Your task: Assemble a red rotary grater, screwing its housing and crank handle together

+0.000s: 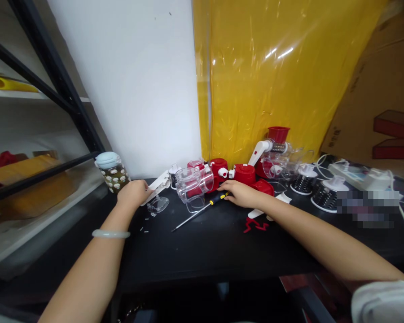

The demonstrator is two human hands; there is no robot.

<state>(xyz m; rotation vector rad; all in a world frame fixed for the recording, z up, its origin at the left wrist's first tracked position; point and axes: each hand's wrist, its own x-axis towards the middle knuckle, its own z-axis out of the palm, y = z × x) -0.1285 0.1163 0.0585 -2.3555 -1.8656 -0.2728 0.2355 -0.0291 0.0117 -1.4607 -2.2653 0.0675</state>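
My left hand is closed on the near end of a white crank handle at the left of the black table. At the middle, my right hand has its fingers around the butt end of a black and yellow screwdriver, whose shaft points toward the front left. Just beyond the screwdriver lies a clear plastic housing. Red bases stand behind my right hand. A clear round piece rests below the crank handle, with several small screws in front of it.
An assembled rotary grater stands at the back right, near metal grating drums. Red strips lie before my right forearm. A bottle with a light blue lid stands left. A power strip with cables sits right.
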